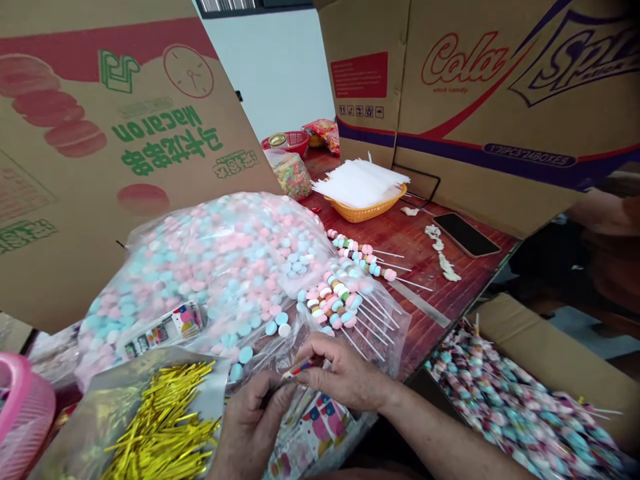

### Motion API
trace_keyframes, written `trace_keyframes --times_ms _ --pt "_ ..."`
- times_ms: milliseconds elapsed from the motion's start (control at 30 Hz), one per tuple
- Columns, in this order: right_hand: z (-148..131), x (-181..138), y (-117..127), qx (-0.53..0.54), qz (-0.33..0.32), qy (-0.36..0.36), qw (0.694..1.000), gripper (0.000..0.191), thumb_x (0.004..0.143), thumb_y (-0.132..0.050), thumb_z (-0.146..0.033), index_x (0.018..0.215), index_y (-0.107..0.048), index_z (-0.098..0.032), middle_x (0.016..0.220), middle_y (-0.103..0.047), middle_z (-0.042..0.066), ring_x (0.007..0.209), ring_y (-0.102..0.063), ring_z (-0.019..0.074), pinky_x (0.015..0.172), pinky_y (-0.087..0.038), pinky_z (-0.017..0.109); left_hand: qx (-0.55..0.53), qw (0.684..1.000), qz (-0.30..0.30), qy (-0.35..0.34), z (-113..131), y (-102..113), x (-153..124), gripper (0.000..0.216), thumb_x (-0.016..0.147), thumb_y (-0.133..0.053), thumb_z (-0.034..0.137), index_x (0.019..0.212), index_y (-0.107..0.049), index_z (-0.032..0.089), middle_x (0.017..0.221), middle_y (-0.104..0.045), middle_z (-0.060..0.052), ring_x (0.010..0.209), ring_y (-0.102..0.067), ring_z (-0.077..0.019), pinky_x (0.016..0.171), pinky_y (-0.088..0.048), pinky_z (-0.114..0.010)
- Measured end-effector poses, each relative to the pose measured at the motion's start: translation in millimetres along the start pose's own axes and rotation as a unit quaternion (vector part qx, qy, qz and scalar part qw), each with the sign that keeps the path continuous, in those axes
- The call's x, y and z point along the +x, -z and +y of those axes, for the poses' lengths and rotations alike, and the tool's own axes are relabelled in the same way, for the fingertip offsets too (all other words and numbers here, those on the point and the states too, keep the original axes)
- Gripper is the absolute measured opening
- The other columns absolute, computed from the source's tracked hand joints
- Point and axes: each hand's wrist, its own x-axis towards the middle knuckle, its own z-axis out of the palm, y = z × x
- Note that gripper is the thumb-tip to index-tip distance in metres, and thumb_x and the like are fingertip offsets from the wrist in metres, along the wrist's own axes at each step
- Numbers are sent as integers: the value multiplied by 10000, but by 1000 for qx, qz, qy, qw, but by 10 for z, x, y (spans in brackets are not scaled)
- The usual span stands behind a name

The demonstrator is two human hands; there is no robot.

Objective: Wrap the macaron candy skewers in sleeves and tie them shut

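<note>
At the near edge of the table my left hand (254, 421) and my right hand (345, 373) meet, both with fingers pinched. Between them is a printed plastic wrapper (299, 369), of which only a narrow coloured edge shows. Under my hands lies a stack of printed plastic wrappers (320, 430). Just beyond my right hand, several candy skewers (334, 303) rest on clear plastic, sticks pointing right. More candy skewers (363, 255) lie farther back. Gold twist ties (165, 427) are piled left of my left hand.
A large clear bag of pastel candies (225, 260) fills the middle. Behind stands a yellow basket (363, 212) of white sticks. Cardboard boxes (240, 167) flank the table. A phone (466, 233) lies right; below, a carton (550, 347) holds wrapped skewers. A pink basket (30, 407) is left.
</note>
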Motion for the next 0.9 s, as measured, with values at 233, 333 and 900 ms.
trace_keyframes --times_ms 233,333,900 --pt "55 45 -39 -73 83 18 994 326 847 -445 -306 556 -384 -171 552 -375 -48 539 -366 77 510 -289 199 27 997 32 -58 -33 -41 89 128 819 -518 286 826 -631 225 700 -660 30 623 -603 -113 568 -478 -177" --pt "174 145 150 -176 106 18 978 396 883 -379 -310 513 -362 -172 501 -360 -51 492 -365 70 474 -287 190 48 995 58 -73 -84 -24 93 123 812 -524 269 754 -621 220 620 -633 43 539 -574 -102 497 -444 -168" --pt "350 77 1639 -491 148 84 854 209 840 -484 -268 907 -649 -158 823 -668 121 693 -615 141 620 -435 249 80 985 137 -63 -144 584 -216 243 862 -432 260 901 -661 190 848 -706 -41 778 -623 -149 793 -450 -292"
